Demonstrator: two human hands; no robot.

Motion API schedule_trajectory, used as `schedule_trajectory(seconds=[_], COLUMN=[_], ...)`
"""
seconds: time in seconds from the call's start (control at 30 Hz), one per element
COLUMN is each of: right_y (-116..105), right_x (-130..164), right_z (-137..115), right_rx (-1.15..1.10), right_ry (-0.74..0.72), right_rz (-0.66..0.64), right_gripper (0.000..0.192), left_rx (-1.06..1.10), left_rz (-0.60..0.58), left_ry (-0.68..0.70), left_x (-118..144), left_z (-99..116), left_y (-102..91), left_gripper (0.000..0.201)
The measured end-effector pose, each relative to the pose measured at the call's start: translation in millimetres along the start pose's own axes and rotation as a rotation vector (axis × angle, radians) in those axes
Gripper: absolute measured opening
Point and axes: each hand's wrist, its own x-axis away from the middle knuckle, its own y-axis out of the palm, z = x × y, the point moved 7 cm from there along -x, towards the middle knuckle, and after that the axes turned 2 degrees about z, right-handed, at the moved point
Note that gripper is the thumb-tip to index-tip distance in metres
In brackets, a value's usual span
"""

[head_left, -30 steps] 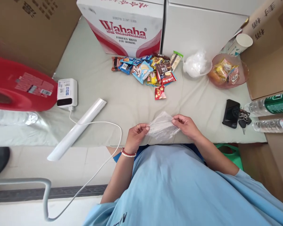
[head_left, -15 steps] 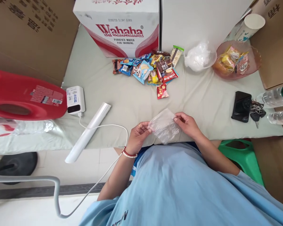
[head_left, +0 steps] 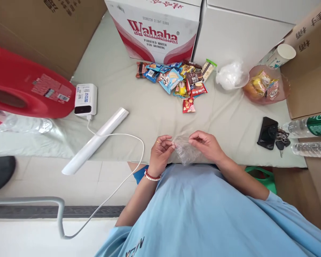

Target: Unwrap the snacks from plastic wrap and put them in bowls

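A thin clear plastic bag (head_left: 186, 151) hangs crumpled between my hands at the table's front edge. My left hand (head_left: 162, 151) pinches its left side between thumb and fingers. On the other side, my right hand (head_left: 206, 144) grips the upper right edge of the bag with thumb and forefinger. Beyond my hands lies a pile of wrapped snacks (head_left: 171, 80), in blue, yellow, brown and red packets. One small red packet (head_left: 188, 105) is the nearest of them to me.
Behind the snacks stands a Wahaha water carton (head_left: 160, 35). To the right are a bundle of clear plastic (head_left: 229, 75), a pink bowl (head_left: 285, 87) with snacks, a paper cup (head_left: 282, 55), a phone (head_left: 267, 133) and keys (head_left: 282, 139). Leftward are a red jug (head_left: 29, 82), a white device (head_left: 85, 100) and a white tube (head_left: 96, 141).
The bag, spread fairly flat before, is now bunched up, and my hands are closer together. Both still hold it. The whole view has shifted and turned slightly.
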Motion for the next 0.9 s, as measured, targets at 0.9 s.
schedule_trajectory(seconds=[0.9], right_y=[-8], right_x=[14], right_z=[9], right_rx=[-0.275], right_ry=[0.163], right_rz=[0.083], right_gripper=[0.037], left_rx=[-0.068], left_rz=[-0.086], left_ry=[0.000], left_x=[-1], left_z=[8], left_y=[33.1], left_gripper=[0.042])
